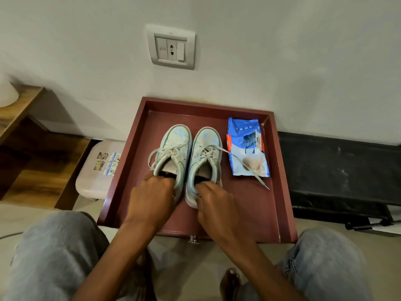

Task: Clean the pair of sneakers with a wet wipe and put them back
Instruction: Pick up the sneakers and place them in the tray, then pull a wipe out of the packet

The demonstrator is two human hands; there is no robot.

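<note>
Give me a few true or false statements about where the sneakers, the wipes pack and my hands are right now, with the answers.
1. The left sneaker and right sneaker stand side by side in the maroon tray. True.
2. The left hand grips the left sneaker at its heel. True.
3. The wet wipe packet lies left of the sneakers. False: it lies to their right, in the tray.
4. The right hand holds a wipe. False: it grips the right sneaker's heel.
5. A lace of the right sneaker lies across the packet. True.
</note>
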